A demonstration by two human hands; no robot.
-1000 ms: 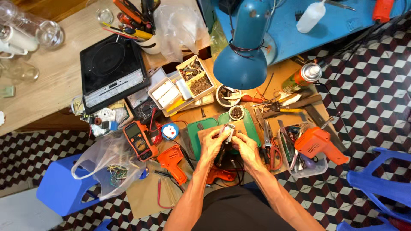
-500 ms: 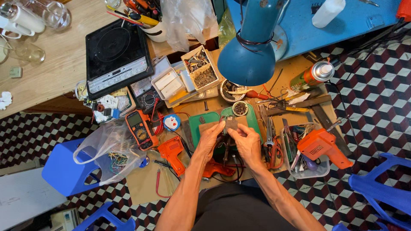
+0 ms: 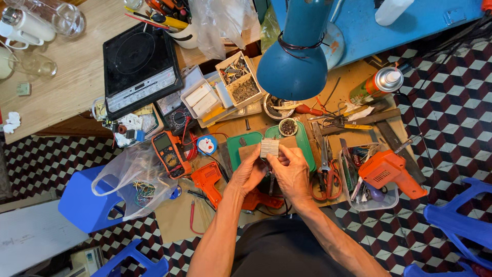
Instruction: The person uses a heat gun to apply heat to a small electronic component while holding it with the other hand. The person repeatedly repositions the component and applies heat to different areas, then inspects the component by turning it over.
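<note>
My left hand (image 3: 249, 172) and my right hand (image 3: 293, 172) together hold a small pale ribbed block (image 3: 269, 147), fingertips pinching it from both sides. They hover over a green cutting mat (image 3: 303, 144) on a cluttered low workbench. An orange tool (image 3: 207, 179) lies just left of my left wrist, and a red tool (image 3: 264, 200) sits under my forearms. A small round dish of dark bits (image 3: 288, 126) stands on the mat just beyond the block.
A blue desk lamp (image 3: 293, 66) hangs over the bench. An orange multimeter (image 3: 167, 153), a black induction cooker (image 3: 139, 65), compartment boxes of parts (image 3: 238, 82), an orange glue gun in a clear tub (image 3: 387, 172), pliers (image 3: 328, 174), a spray can (image 3: 379, 84) and a plastic bag on a blue stool (image 3: 128, 179) surround the mat.
The view has shifted slightly. My hands have turned the small block so its ribbed face shows, still held above the mat.
</note>
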